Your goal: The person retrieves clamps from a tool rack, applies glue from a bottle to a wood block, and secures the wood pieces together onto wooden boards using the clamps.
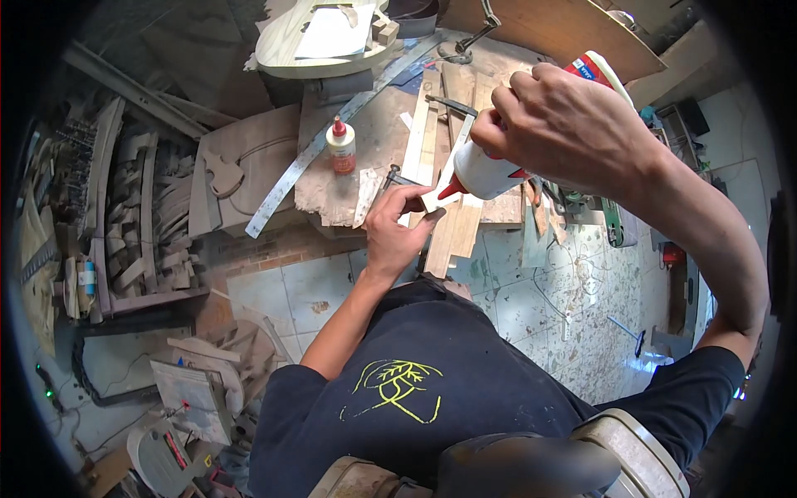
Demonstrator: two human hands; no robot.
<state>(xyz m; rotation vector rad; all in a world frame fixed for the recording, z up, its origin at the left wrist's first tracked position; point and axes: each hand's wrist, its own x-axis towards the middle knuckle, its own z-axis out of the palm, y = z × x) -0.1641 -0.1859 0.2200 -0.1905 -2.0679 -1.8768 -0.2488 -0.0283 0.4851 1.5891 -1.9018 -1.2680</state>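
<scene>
My right hand [569, 133] is wrapped round a large white glue bottle [488, 173], which tilts with its red nozzle down and to the left. Just under the nozzle tip is a small pale wood piece [433, 201], pinched in the fingers of my left hand [397, 236]. Whether the nozzle touches the wood I cannot tell. Long wood strips [452, 236] lie below and behind it, reaching over the bench's near edge. A bar clamp [397, 177] sits close to my left fingers, and a second clamp [452, 105] lies farther back.
On the bench [320, 195] stand a small glue bottle [341, 148] with a red cap and a long metal ruler [286, 174]. A pale guitar-shaped body [290, 46] is at the back. Shelves of wood offcuts [149, 220] fill the left side.
</scene>
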